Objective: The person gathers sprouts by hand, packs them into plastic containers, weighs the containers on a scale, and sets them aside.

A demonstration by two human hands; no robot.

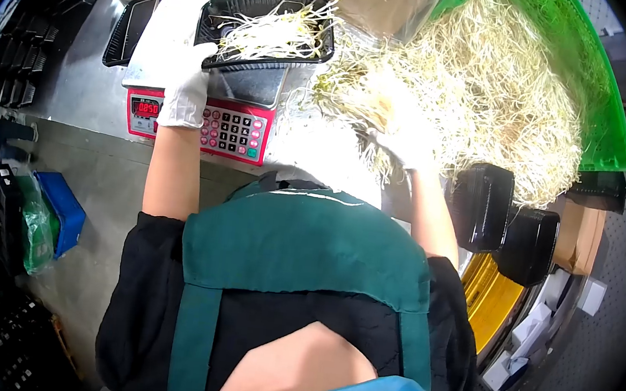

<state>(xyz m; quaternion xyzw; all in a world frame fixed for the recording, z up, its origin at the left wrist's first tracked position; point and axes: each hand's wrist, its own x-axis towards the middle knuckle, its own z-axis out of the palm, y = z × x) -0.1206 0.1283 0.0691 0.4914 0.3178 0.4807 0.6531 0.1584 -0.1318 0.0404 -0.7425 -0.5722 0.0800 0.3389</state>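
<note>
My left hand (186,92), in a white glove, grips the near left corner of a black plastic tray (266,63), with the fingertips at its rim. Inside the tray lies a loose bunch of bean sprouts (277,35), some hanging over the edge. The tray is over the metal platform of a red digital scale (236,134), whose display glows with red digits. To the right, my gloved right hand (406,133) is closed around sprouts at the near edge of a large heap of bean sprouts (495,85). Glare washes out its fingers.
A green crate (614,145) stands behind the heap. Black trays (481,207) are at the right table edge, above a yellow crate (492,301). Another black tray (119,34) sits left of the scale, near stacked trays (25,47). A blue bin (60,209) is at lower left.
</note>
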